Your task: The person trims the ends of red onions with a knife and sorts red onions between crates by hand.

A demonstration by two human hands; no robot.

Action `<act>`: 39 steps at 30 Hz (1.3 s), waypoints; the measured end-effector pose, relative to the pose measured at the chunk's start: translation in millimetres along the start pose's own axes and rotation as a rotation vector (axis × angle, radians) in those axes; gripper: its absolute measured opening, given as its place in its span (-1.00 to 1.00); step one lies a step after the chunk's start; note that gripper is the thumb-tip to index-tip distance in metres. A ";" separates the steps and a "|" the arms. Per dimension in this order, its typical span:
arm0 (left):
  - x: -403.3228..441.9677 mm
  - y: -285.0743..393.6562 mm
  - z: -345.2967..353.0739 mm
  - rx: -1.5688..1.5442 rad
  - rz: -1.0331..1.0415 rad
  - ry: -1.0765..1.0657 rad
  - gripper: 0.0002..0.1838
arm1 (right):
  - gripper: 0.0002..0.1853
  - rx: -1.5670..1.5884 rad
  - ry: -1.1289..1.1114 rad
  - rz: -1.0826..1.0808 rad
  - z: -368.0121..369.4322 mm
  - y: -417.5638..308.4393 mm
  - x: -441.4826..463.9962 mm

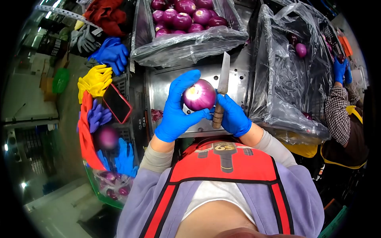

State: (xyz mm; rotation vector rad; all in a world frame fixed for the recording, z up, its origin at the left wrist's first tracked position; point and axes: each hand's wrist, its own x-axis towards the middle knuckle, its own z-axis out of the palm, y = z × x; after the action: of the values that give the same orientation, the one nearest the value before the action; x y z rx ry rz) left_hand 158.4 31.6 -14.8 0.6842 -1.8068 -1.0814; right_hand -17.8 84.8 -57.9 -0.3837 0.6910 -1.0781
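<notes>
My left hand (174, 107), in a blue glove, is wrapped round the left side of a peeled red onion (201, 96). The onion's pale end faces up toward me. In my right hand (235, 116), also gloved in blue, is a knife (224, 75); its wooden handle lies against the palm and the blade points up and away. The right fingers sit close to the onion's right side; whether they touch it I cannot tell. Both hands are above a metal tray (166, 85) with holes, and a scrap of onion skin (157, 115) lies on its left side.
Beyond the tray, a plastic-lined crate (190, 49) holds many red onions (182, 20). Another lined crate (274, 91) at right has a few onions. Left are gloves (95, 79), a phone (117, 103) and a blurred onion (107, 137). A co-worker's gloved hand (339, 70) is at far right.
</notes>
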 end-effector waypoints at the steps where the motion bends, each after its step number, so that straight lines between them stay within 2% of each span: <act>1: -0.3 4.2 1.8 -0.030 -0.020 0.012 -0.15 | -0.54 0.005 -0.034 0.002 -3.4 3.2 1.8; 2: -0.1 7.5 3.3 -0.059 -0.039 0.024 -0.14 | -0.54 0.004 -0.037 0.002 -5.9 1.6 1.6; 4: 1.1 11.1 5.7 -0.105 -0.033 0.053 -0.13 | -0.61 0.051 -0.186 0.155 -10.2 -3.6 1.4; 6: 0.5 11.1 4.8 -0.153 -0.027 0.082 -0.11 | -0.61 0.080 -0.205 0.161 -12.0 -2.1 2.9; 8: 0.0 9.3 -0.5 -0.016 0.024 0.023 -0.10 | -0.62 0.107 -0.226 0.166 -9.2 -1.0 3.8; 10: 0.3 10.6 -2.2 0.011 0.028 0.016 -0.11 | -0.60 0.052 -0.062 0.106 -0.9 0.1 2.6; 11: 0.7 11.0 -2.5 0.036 0.033 0.008 -0.13 | -0.60 0.052 -0.062 0.106 -0.5 -0.8 2.5; 13: 1.5 10.8 -0.9 0.046 0.052 0.002 -0.14 | -0.56 0.207 -0.076 0.273 -0.8 -2.3 2.9; 14: 1.8 10.8 0.3 0.056 0.069 -0.005 -0.16 | -0.56 0.207 -0.076 0.274 -2.4 -1.1 4.8; 16: 2.5 11.4 3.2 0.030 0.055 0.015 -0.19 | -0.51 0.364 -0.263 0.280 -8.6 3.9 10.6; 17: 2.7 11.9 3.7 0.004 0.041 0.035 -0.21 | -0.51 0.364 -0.262 0.282 -11.0 5.9 12.1; 20: 9.7 24.6 -0.4 0.169 0.028 0.048 -0.30 | -0.48 0.354 -0.155 0.267 -14.6 6.6 13.8; 22: 8.7 21.9 -0.9 0.130 -0.003 0.078 -0.36 | -0.48 0.285 -0.045 0.222 -14.8 6.2 13.1; 26: 5.0 20.3 -2.6 0.083 -0.022 0.127 -0.47 | -0.47 0.208 0.016 0.185 -10.4 -1.1 9.1; 28: 3.7 17.7 -0.9 0.077 -0.017 0.152 -0.48 | -0.46 0.122 0.060 0.063 1.5 -9.4 7.3; 31: 4.2 12.9 -0.9 0.033 -0.013 0.167 -0.50 | -0.44 0.122 0.104 0.099 -3.6 -10.4 6.3; 33: 6.8 17.1 0.2 -0.006 -0.016 0.154 -0.50 | -0.43 0.093 0.075 0.033 2.8 -14.0 4.2; 35: 12.1 31.1 3.5 -0.302 -0.249 0.258 -0.58 | -0.41 0.065 0.047 -0.033 4.2 -15.3 2.9; 39: 11.5 24.2 -6.2 -0.167 -0.183 0.169 -0.67 | -0.37 0.047 -0.018 -0.120 -4.9 -12.4 3.6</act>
State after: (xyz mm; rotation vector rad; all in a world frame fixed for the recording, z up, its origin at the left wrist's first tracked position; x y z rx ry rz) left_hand 158.5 31.3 12.7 0.8253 -1.5148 -1.2406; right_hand -28.4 76.3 -55.2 -0.3979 0.6317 -1.2010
